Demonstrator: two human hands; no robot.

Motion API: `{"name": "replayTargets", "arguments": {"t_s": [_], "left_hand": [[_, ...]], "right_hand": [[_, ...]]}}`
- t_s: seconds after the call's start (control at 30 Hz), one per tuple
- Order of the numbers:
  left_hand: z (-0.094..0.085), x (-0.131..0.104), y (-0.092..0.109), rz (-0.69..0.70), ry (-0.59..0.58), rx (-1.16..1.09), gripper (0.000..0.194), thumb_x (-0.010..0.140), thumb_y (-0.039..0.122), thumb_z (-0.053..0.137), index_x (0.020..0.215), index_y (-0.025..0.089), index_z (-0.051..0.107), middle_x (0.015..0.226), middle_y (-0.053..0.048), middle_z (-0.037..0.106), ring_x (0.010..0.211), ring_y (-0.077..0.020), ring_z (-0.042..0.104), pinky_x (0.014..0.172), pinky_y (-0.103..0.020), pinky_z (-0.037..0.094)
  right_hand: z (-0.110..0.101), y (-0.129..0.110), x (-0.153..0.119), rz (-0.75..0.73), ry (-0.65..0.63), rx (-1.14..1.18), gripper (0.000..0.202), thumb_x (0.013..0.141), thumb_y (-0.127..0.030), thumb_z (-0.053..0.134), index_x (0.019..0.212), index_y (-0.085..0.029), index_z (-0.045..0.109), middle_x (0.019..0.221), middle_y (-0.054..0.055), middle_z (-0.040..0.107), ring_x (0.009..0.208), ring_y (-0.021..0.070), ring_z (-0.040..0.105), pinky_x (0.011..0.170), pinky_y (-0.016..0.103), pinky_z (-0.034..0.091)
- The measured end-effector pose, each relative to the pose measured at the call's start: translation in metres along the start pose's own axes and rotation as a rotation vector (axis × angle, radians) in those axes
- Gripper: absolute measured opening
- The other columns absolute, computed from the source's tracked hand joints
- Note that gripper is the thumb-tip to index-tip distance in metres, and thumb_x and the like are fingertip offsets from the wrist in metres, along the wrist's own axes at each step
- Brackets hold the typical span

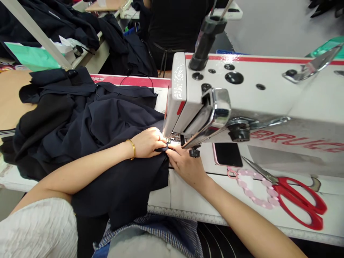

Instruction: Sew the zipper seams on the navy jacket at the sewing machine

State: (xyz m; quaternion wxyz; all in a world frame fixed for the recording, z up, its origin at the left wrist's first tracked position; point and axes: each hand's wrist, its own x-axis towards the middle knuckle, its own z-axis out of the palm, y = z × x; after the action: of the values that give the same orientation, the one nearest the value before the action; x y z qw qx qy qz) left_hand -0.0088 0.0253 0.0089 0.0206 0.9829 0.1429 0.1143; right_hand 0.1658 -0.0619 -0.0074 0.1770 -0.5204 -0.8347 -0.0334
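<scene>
We see a heap of dark navy cloth (115, 122) spread left of the sewing machine (268, 93), its near part hanging over the table (188, 200) edge and one narrow end lying under the machine's head, where both hands meet. The left hand (149, 142) rests on the cloth with its fingers bent and their tips close to the metal foot; we cannot tell whether it pinches the fabric or only presses it. The right hand (189, 166) lies low at the cloth's right edge, fingers reaching in from the other side, partly hidden by the head, so its grip we cannot tell either. We judge that they sit on both sides of the foot to hold that small piece flat and steer it, while the bulk lies to the left, where the open tabletop can bear its weight. The cloth looks matt and smooth, falling in soft, rounded folds; against it we notice the machine's glossy white casing and bright chromed lever. The phone (228, 154), a loop of flat pink beads (271, 192) and the red-handled scissors (301, 200) lie to the right, probably to be within reach yet clear of the fabric.
</scene>
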Motion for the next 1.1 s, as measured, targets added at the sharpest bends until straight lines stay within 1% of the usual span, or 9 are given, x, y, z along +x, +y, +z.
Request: {"name": "replayTargets", "arguments": {"t_s": [0.2,0.3,0.43,0.53,0.7,0.8,0.93,1.0,1.1], "left_hand": [[0.002,0.005,-0.008,-0.029,0.038,0.083,0.009,0.073,0.026,0.060,0.071,0.020,0.065,0.069,-0.003,0.061,0.070,-0.0179,0.055,0.068,-0.030,0.038],[0.001,0.006,-0.009,-0.028,0.058,0.070,0.008,0.072,0.026,0.062,0.068,0.020,0.065,0.065,-0.002,0.060,0.066,-0.0167,0.053,0.066,-0.029,0.038],[0.000,0.007,-0.008,-0.061,0.062,0.052,0.008,0.071,0.025,0.062,0.066,0.020,0.065,0.066,-0.002,0.060,0.067,-0.0166,0.054,0.065,-0.027,0.038],[0.001,0.007,-0.009,-0.106,0.045,0.004,0.008,0.070,0.023,0.062,0.064,0.019,0.065,0.066,-0.002,0.060,0.069,-0.0161,0.054,0.065,-0.026,0.038],[0.005,0.004,-0.012,-0.237,0.009,-0.156,0.009,0.071,0.021,0.060,0.066,0.020,0.067,0.065,-0.001,0.060,0.070,-0.0144,0.054,0.068,-0.024,0.040],[0.006,0.002,-0.013,-0.241,0.029,-0.224,0.010,0.072,0.018,0.058,0.074,0.020,0.068,0.072,-0.002,0.063,0.076,-0.0151,0.055,0.073,-0.025,0.041],[0.005,-0.007,-0.012,-0.244,0.084,-0.319,0.020,0.069,0.011,0.057,0.085,0.020,0.066,0.084,-0.001,0.066,0.082,-0.0142,0.055,0.078,-0.025,0.043],[0.004,-0.016,-0.009,-0.260,0.109,-0.355,0.022,0.068,0.009,0.057,0.087,0.017,0.065,0.090,-0.002,0.066,0.085,-0.0142,0.055,0.080,-0.026,0.044],[0.001,-0.033,0.000,-0.290,0.122,-0.387,0.021,0.069,0.010,0.056,0.088,0.018,0.064,0.095,-0.002,0.065,0.091,-0.0142,0.054,0.083,-0.026,0.044]], "right_hand": [[-0.001,0.001,0.001,0.048,-0.068,-0.042,0.021,0.085,-0.021,0.044,0.101,-0.024,0.056,0.105,-0.002,0.062,0.081,0.0167,0.053,0.069,0.029,0.031],[-0.001,0.001,0.001,0.055,-0.092,-0.049,0.023,0.084,-0.020,0.044,0.104,-0.025,0.055,0.109,-0.002,0.060,0.082,0.0169,0.053,0.073,0.029,0.032],[-0.002,-0.001,0.002,0.061,-0.109,-0.054,0.025,0.084,-0.020,0.044,0.106,-0.025,0.055,0.112,-0.001,0.059,0.083,0.0170,0.052,0.076,0.029,0.032],[-0.002,-0.001,0.001,0.064,-0.104,-0.058,0.027,0.085,-0.020,0.042,0.109,-0.024,0.054,0.113,-0.001,0.058,0.083,0.0179,0.052,0.076,0.029,0.033],[0.001,-0.001,-0.001,0.064,-0.082,-0.034,0.029,0.083,-0.019,0.045,0.110,-0.024,0.053,0.115,0.000,0.057,0.086,0.0178,0.053,0.075,0.029,0.035],[0.001,-0.002,0.000,0.064,-0.067,-0.021,0.028,0.083,-0.018,0.046,0.110,-0.023,0.054,0.112,0.003,0.057,0.087,0.0181,0.053,0.074,0.029,0.035],[0.001,-0.006,0.000,0.050,-0.032,-0.024,0.025,0.084,-0.018,0.045,0.106,-0.023,0.056,0.105,0.005,0.058,0.092,0.0195,0.050,0.073,0.029,0.035],[0.002,-0.009,-0.001,0.014,-0.033,-0.020,0.026,0.085,-0.018,0.044,0.108,-0.022,0.055,0.102,0.006,0.057,0.094,0.0200,0.048,0.074,0.029,0.035],[0.001,-0.015,-0.005,-0.091,-0.072,0.006,0.028,0.085,-0.016,0.041,0.111,-0.020,0.053,0.098,0.006,0.057,0.091,0.0193,0.049,0.076,0.031,0.035]]}}
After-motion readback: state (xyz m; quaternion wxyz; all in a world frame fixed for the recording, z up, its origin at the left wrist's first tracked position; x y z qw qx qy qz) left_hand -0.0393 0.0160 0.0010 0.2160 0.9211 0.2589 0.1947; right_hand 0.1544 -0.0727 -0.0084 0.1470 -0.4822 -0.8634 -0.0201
